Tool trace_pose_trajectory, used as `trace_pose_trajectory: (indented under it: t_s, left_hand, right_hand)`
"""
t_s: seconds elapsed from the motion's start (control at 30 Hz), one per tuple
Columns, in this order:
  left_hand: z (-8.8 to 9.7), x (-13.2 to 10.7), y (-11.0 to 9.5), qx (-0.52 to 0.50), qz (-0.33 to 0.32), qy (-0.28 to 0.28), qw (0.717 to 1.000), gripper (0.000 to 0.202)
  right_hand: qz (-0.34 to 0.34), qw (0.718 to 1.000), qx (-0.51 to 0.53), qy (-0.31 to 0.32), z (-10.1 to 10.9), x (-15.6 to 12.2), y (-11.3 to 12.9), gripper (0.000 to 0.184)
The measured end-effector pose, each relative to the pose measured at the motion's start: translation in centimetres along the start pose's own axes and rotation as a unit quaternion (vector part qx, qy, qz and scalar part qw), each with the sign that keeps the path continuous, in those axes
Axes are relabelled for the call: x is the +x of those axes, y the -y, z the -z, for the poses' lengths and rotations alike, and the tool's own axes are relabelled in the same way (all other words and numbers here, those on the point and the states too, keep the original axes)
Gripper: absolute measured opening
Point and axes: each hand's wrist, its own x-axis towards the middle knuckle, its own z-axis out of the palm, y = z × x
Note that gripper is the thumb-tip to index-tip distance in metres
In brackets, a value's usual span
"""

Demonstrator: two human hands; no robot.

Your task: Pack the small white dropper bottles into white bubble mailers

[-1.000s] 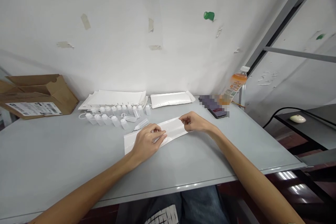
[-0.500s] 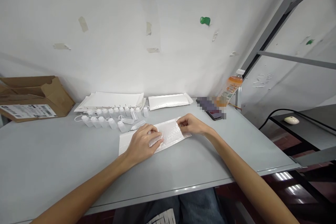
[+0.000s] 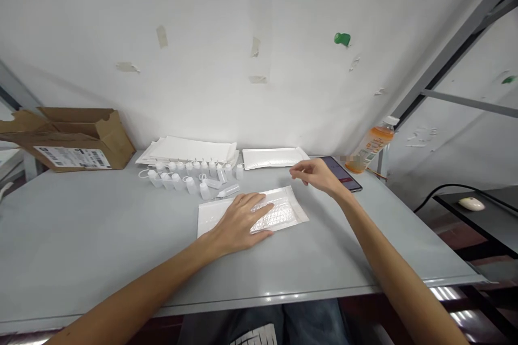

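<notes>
A white bubble mailer lies flat on the grey table in front of me. My left hand rests on it with fingers stretched out flat, pressing it down. My right hand hovers above the table just past the mailer's far right corner, fingers loosely curled, with nothing visible in them. Behind the mailer stand several small white squeeze bottles in rows.
A stack of white mailers and one single mailer lie by the wall. A phone and an orange drink bottle are at the right. An open cardboard box sits at the far left.
The mailer has been laid flat on the table. My right hand let go of its end and lifted away toward the back. My left hand spread flat on it.
</notes>
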Motion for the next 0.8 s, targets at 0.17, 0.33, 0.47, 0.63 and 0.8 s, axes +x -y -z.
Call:
trace_pose_trajectory:
  t_s: [0.17, 0.33, 0.47, 0.63, 0.8]
  left_hand:
    - [-0.4, -0.2, 0.1, -0.004, 0.01, -0.007, 1.0, 0.047]
    - [-0.5, -0.3, 0.1, -0.005, 0.014, -0.001, 1.0, 0.047]
    - [-0.1, -0.3, 0.0, 0.006, 0.012, 0.009, 1.0, 0.048]
    - [0.2, -0.2, -0.1, -0.003, 0.023, 0.014, 1.0, 0.046]
    - [0.0, -0.3, -0.1, -0.015, 0.026, 0.0, 1.0, 0.041]
  right_hand:
    - [0.098, 0.984, -0.149, 0.008, -3.2, 4.8, 5.9, 0.022]
    - [0.128, 0.963, -0.237, 0.024, -7.7, 8.3, 7.8, 0.02]
    - [0.147, 0.964, -0.215, 0.054, -8.9, 8.8, 7.0, 0.014]
    - [0.138, 0.987, -0.08, 0.034, -6.5, 7.2, 5.3, 0.016]
    - [0.048, 0.993, 0.084, -0.066, -2.0, 2.8, 0.7, 0.028]
